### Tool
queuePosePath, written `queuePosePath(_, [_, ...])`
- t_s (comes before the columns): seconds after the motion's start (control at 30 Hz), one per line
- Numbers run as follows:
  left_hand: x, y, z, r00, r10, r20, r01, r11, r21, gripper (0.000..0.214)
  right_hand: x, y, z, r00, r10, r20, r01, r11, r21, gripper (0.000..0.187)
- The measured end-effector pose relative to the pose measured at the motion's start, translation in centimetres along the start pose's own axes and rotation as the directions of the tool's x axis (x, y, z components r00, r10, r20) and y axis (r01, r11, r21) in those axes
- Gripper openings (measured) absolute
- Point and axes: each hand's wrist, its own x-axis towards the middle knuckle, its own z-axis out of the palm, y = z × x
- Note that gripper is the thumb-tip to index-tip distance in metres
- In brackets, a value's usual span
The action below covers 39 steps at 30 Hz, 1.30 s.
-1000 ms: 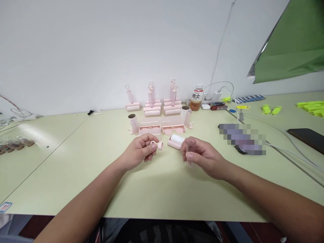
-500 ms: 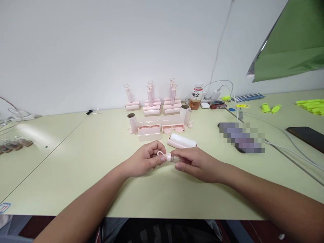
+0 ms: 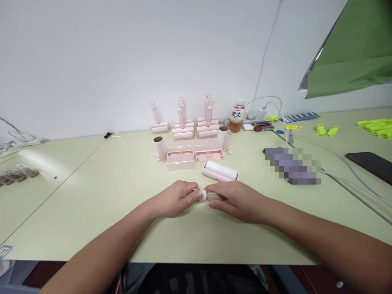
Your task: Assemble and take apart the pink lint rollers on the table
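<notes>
My left hand and my right hand meet low over the pale green table, fingers curled. Between them sits a small pink cap pinched by my left fingers, pressed end to end against a clear tube held in my right fingers. Just beyond my hands a white lint roller in a pink holder lies on its side on the table.
Pink trays with round parts, upright cardboard-core rolls and assembled pink rollers stand at the back by the wall. A drink bottle, cables, a dark phone and yellow-green parts occupy the right side.
My hands came together from apart and sank toward the table. The pink cap in my left hand now sits against the end of the clear tube in my right hand.
</notes>
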Motion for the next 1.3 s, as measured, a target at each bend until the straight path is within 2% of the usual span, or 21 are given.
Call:
queuePosePath(0.23, [0.3,-0.4,1.0,0.997,0.0,-0.078,0.0,1.0,0.01,0.039,0.1,0.2,0.0,0.999,0.034,-0.014,-0.034,0.998,-0.043,0.026])
queuePosePath(0.57, [0.1,0.0,1.2,1.0,0.003,-0.027,0.002,0.982,0.186,0.038,-0.1,0.3,0.6,0.998,0.025,0.051,-0.022,0.998,-0.065,0.026])
queuePosePath(0.73, [0.3,-0.2,0.8,0.996,0.067,-0.053,-0.058,0.985,0.162,0.04,0.3,-0.1,0.2,0.996,0.077,0.046,-0.08,0.995,0.067,0.028])
queuePosePath(0.87, [0.1,-0.1,-0.2,0.985,0.141,-0.102,-0.11,0.96,0.258,0.034,0.4,-0.3,-0.4,0.987,0.15,0.06,-0.161,0.942,0.295,0.025])
queuePosePath(0.97, [-0.1,-0.3,-1.2,0.982,0.114,-0.15,-0.068,0.957,0.283,0.034,0.1,0.2,-0.9,0.97,0.242,0.026,-0.229,0.874,0.429,0.03])
queuePosePath(1.1, [-0.2,-0.9,-2.2,0.974,0.014,-0.227,0.052,0.958,0.283,0.041,0.0,1.2,-1.5,0.929,0.355,-0.104,-0.289,0.871,0.398,0.024])
queuePosePath(1.2, [0.0,-0.6,-1.6,0.956,0.092,-0.28,0.038,0.903,0.427,0.04,0.2,1.1,-0.9,0.941,0.315,-0.125,-0.25,0.893,0.373,0.028])
queuePosePath(1.3, [0.2,0.4,0.1,0.969,0.178,-0.171,-0.056,0.832,0.551,0.042,0.4,0.5,0.0,0.972,0.213,-0.097,-0.159,0.906,0.393,0.031])
